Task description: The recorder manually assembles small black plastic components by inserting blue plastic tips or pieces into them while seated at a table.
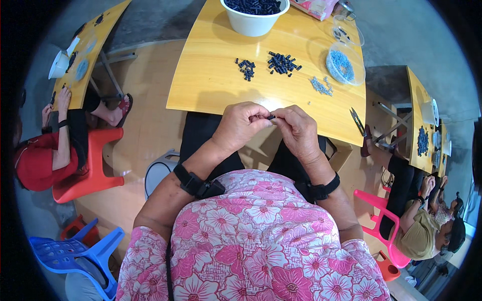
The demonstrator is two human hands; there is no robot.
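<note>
Just off the near edge of the table (216, 90), my left hand (242, 124) and my right hand (298, 129) meet in front of my body. A small black cylindrical part (271, 117) is pinched between the fingertips of both. My fingers cover most of it, so its exact kind is hidden. Beyond my hands lie a smaller pile of black parts (246, 68) and a larger pile of black parts (282, 63). To their right are small loose clear-blue pieces (321, 86).
A white tub (253, 25) of black parts stands at the far edge. A clear bowl (357, 75) of blue pieces sits at right, with tweezer-like pliers (357, 120) near the right corner. Other people work at a left table (85, 50) and a right table (416, 100).
</note>
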